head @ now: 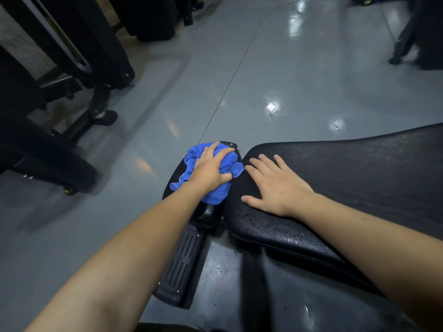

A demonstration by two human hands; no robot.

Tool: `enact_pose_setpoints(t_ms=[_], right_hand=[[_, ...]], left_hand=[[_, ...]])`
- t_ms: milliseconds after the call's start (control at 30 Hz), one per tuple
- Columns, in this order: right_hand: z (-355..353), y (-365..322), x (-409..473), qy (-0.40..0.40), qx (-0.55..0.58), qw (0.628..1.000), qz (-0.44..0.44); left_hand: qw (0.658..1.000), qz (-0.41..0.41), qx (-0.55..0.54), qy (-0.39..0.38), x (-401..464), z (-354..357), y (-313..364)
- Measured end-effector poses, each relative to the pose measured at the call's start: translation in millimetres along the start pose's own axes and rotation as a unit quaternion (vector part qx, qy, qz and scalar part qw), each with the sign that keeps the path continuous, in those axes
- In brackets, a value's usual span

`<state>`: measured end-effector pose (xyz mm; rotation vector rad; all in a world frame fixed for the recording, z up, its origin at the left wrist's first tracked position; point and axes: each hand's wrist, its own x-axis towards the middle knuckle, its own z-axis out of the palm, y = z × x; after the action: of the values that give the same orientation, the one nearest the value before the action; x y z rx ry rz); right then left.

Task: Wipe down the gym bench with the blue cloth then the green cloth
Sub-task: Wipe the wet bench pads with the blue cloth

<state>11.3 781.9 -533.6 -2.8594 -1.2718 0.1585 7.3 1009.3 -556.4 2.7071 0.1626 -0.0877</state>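
A black padded gym bench (354, 178) fills the right half of the view, its textured pad running away to the right. My left hand (212, 167) grips a bunched blue cloth (191, 161) and holds it down on the smaller black pad (176, 174) at the bench's left end. My right hand (275, 184) lies flat on the big pad with its fingers straight and spread, just right of the cloth. No green cloth is in view.
The bench's black metal frame and slotted foot plate (184, 262) sit below my left arm. Black gym machines stand at the left (72, 75) and the far right (417, 37). Glossy grey floor (275, 68) stretches between them.
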Motion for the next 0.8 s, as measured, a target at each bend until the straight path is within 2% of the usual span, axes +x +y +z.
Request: enact_pose_setpoints(t_ms=[233, 400, 600, 800], right_hand=[[0, -1, -1, 0.004, -0.003, 1.000, -0.002], [1, 0, -2, 0.010, 0.000, 1.000, -0.003], [0, 1, -1, 0.011, 0.010, 1.000, -0.004], [-2, 0, -1, 0.000, 0.005, 1.000, -0.002]], left_hand=[[0.999, 0.014, 0.028, -0.007, 40, -1, 11], [0.997, -0.010, 0.074, -0.018, 57, -2, 21], [0.999, 0.005, 0.042, 0.013, 48, 3, 13], [1.000, 0.017, 0.003, 0.008, 15, 2, 0]])
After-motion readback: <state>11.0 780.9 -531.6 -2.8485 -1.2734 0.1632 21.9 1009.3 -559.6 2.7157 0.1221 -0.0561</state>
